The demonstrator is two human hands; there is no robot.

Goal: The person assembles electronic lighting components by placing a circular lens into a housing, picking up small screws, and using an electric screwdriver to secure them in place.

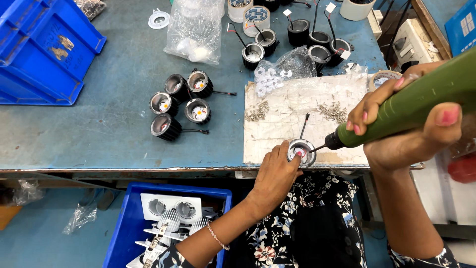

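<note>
One round lamp housing (pixel 301 151) is pressed against a white board (pixel 297 106) on the bench (pixel 99 114) by the left hand (pixel 274 176), whose fingers are curled partway around its near rim. One green powered screwdriver (pixel 411 106) is gripped by the right hand (pixel 396 129), closed fully round the barrel, with the bit tip set into the housing. Five black housings (pixel 181 104) are clustered well to the left of the left hand. About six more are seen beyond both hands. Two piles of small screws (pixel 297 111) are spread on the board, just beyond the hands. Two blue crates (pixel 39 47) are seen at the left.
</note>
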